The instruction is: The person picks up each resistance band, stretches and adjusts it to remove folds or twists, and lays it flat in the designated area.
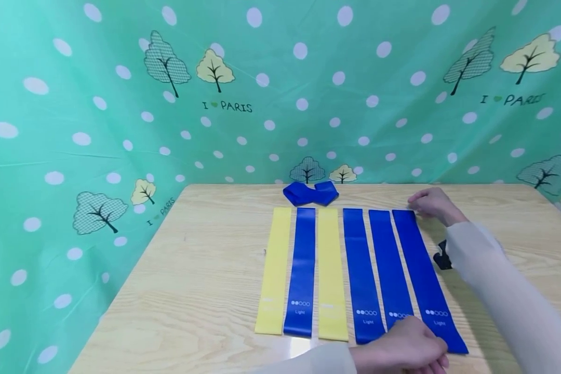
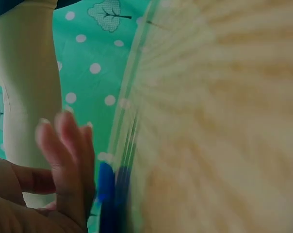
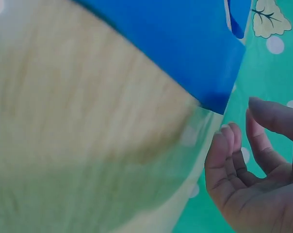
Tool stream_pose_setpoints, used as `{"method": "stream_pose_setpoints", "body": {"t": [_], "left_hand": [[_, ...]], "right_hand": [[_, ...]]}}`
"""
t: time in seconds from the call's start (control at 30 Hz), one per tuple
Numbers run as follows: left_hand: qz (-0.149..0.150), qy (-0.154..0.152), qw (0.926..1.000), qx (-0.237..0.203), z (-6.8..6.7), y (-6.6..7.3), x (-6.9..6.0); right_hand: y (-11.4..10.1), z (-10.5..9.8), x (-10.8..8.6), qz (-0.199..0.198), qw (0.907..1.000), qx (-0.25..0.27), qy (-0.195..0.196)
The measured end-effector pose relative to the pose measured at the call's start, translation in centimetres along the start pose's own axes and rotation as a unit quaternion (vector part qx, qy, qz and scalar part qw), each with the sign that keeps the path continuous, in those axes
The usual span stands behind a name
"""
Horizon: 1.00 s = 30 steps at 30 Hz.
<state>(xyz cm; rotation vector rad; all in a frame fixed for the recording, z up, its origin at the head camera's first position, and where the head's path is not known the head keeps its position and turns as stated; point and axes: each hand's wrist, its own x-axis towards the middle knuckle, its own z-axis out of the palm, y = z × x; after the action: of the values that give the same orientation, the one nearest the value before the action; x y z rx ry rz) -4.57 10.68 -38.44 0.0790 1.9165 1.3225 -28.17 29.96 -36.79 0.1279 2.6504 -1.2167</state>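
Observation:
Flat resistance bands lie side by side on the table: two yellow ones, a left band [image 1: 273, 275] and a middle band [image 1: 332, 275], among several blue ones. Over the near ends of the two rightmost blue bands is my left hand [image 1: 409, 345], partly covering them; its fingers [image 2: 73, 165] look loosely bent with nothing in them. My right hand [image 1: 432, 203] is beside the far corner of the rightmost blue band [image 1: 423, 270]. The right wrist view shows a gap between thumb and fingers, near but apart from that blue band [image 3: 185, 53].
Behind the row sits a folded blue band [image 1: 310, 193]. A small black object [image 1: 443, 257] shows beside the right forearm. The wooden table [image 1: 201, 259] ends against a green curtain [image 1: 280, 104] with white dots and tree prints.

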Motion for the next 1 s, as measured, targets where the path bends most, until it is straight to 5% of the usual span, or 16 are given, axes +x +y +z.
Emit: {"method": "stream_pose_setpoints", "body": {"t": [0.33,0.63,1.0], "left_hand": [[0.084,0.030,0.9951,-0.043,-6.0,1.3,0.6],[0.105,0.117,0.9873,-0.019,-11.2,1.7,2.2],[0.095,0.148,0.9844,0.006,-16.8,2.0,2.6]], "right_hand": [[-2.9,2.0,0.7,-0.005,1.0000,-0.007,0.003],[-6.9,6.6,2.4,-0.020,0.9994,0.010,-0.024],[-9.3,10.7,4.3,-0.052,0.9960,-0.004,-0.073]]}}
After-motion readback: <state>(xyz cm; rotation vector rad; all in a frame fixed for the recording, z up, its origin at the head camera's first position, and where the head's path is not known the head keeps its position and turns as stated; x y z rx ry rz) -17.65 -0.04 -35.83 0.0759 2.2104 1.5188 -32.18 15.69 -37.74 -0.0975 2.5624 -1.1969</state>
